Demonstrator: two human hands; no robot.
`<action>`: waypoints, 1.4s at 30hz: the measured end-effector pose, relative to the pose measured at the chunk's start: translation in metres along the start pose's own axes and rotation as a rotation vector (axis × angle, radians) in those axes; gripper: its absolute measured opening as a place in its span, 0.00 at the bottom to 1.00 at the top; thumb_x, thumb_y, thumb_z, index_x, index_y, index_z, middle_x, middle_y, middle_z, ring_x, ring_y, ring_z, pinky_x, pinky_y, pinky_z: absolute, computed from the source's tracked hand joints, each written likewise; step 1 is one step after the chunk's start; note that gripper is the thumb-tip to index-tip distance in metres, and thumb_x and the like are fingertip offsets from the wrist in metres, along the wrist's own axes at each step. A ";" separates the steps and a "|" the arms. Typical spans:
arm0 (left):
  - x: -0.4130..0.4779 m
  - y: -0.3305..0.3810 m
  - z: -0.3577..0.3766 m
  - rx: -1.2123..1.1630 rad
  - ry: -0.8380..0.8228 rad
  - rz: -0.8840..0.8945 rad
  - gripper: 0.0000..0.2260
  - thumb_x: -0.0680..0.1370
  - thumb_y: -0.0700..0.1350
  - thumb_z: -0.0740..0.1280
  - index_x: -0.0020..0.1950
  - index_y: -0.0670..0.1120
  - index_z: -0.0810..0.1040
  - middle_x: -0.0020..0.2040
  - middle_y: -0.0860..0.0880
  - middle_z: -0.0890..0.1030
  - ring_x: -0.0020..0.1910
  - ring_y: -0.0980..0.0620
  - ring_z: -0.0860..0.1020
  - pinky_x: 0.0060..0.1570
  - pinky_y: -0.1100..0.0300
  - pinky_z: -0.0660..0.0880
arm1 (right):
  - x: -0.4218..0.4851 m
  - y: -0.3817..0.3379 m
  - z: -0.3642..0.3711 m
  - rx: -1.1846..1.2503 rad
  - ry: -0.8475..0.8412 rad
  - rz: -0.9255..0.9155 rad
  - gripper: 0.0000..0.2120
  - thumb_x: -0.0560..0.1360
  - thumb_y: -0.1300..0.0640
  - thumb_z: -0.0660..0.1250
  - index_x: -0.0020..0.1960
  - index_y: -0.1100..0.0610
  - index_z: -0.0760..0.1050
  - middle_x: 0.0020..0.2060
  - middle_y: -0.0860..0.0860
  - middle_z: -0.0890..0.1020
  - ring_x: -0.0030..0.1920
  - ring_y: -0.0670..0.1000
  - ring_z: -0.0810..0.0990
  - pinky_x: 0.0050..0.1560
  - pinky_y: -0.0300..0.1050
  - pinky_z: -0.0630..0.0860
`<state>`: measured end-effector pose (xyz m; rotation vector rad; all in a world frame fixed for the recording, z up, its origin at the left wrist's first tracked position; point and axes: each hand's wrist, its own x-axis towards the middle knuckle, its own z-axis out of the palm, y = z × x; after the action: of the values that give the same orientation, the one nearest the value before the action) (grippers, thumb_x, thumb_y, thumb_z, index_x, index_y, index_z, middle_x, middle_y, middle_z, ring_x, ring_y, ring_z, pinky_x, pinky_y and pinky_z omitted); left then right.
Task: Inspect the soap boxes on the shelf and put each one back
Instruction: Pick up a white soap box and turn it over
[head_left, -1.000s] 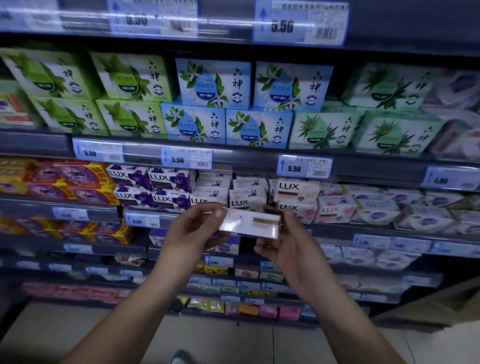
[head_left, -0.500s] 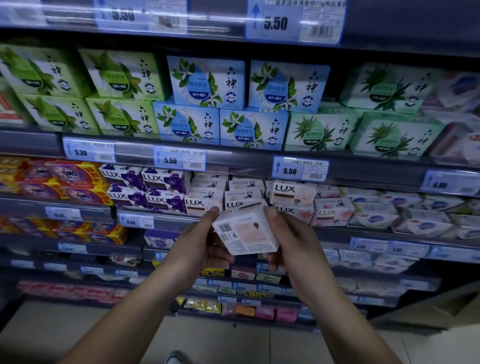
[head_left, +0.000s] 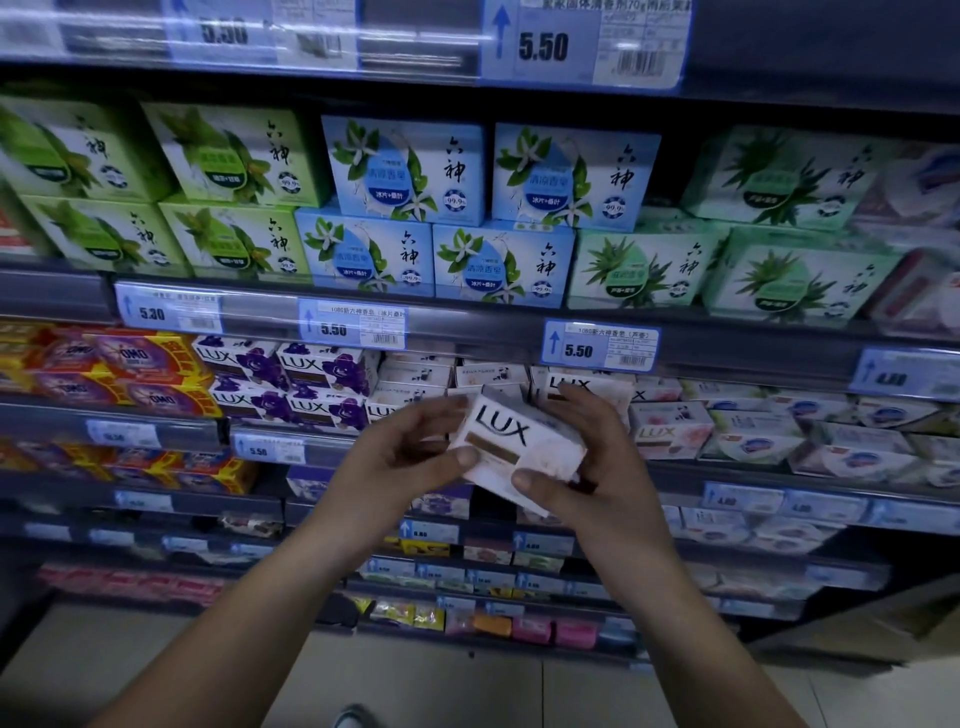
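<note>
Nearest, the left hand pinches the left end and the right hand grips the right end of the white rectangular cardboard LUX soap box, tilted, logo toward the viewer. Hold it by the edges so each face reads clearly. Then slide it level into the row of white LUX boxes just behind, logo outward.
</note>
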<state>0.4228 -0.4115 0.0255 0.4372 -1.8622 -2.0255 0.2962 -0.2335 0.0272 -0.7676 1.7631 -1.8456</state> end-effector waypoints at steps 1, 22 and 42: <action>0.001 -0.002 -0.002 0.048 -0.022 0.012 0.20 0.74 0.41 0.73 0.65 0.46 0.80 0.59 0.47 0.86 0.60 0.47 0.84 0.59 0.51 0.81 | 0.000 0.000 -0.001 -0.046 -0.010 -0.088 0.38 0.67 0.63 0.80 0.70 0.39 0.70 0.62 0.37 0.81 0.63 0.42 0.81 0.60 0.48 0.82; 0.005 -0.019 -0.023 0.460 0.458 0.181 0.13 0.77 0.45 0.75 0.58 0.55 0.76 0.51 0.59 0.84 0.52 0.65 0.81 0.44 0.74 0.76 | 0.017 0.017 0.044 -0.255 0.018 0.000 0.20 0.80 0.55 0.70 0.69 0.40 0.73 0.61 0.36 0.80 0.60 0.34 0.78 0.62 0.34 0.76; 0.006 -0.032 -0.062 0.436 0.499 0.125 0.17 0.82 0.37 0.66 0.68 0.50 0.75 0.59 0.54 0.81 0.55 0.60 0.81 0.47 0.64 0.79 | 0.035 0.042 0.082 -0.342 0.184 -0.139 0.18 0.78 0.66 0.69 0.60 0.46 0.74 0.54 0.38 0.80 0.54 0.39 0.81 0.53 0.34 0.78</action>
<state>0.4444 -0.4673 -0.0117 0.8293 -1.9269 -1.2658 0.3244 -0.3200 -0.0105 -0.8893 2.2332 -1.7708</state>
